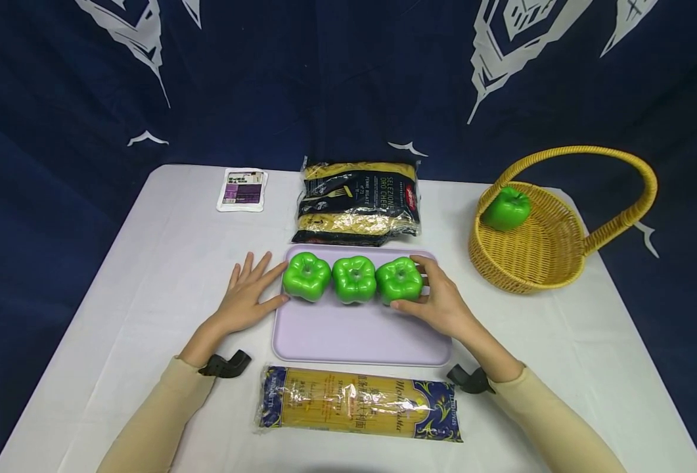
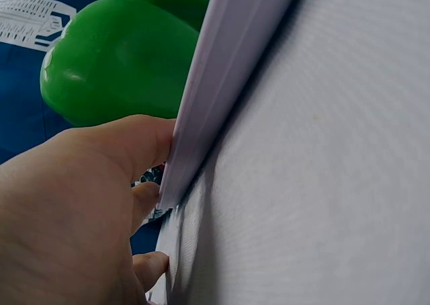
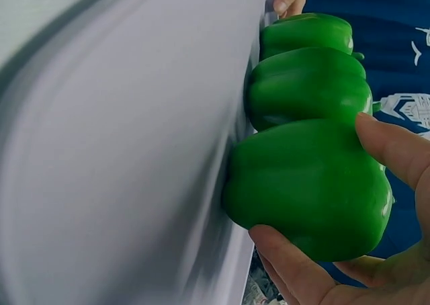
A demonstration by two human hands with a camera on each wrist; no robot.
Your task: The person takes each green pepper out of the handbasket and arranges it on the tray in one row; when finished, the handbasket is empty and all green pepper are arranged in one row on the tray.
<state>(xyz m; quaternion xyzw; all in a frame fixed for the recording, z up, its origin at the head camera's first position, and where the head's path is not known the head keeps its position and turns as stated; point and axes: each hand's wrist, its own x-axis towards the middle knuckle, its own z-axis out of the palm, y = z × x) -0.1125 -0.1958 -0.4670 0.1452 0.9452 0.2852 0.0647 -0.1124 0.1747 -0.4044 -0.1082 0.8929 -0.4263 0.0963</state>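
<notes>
Three green bell peppers stand in a row along the far side of a pale purple tray. My right hand holds the rightmost bell pepper, thumb on the near side and fingers round its right and far sides. In the right wrist view that pepper sits on the tray, close against the middle pepper. My left hand lies with fingers spread at the tray's left edge, thumb and forefinger tips by the leftmost pepper. In the left wrist view, its fingertips meet the tray's rim.
A wicker basket with a tall handle stands at the right, another green pepper inside. Behind the tray lies a penne bag, with a small white packet to its left. A spaghetti pack lies in front.
</notes>
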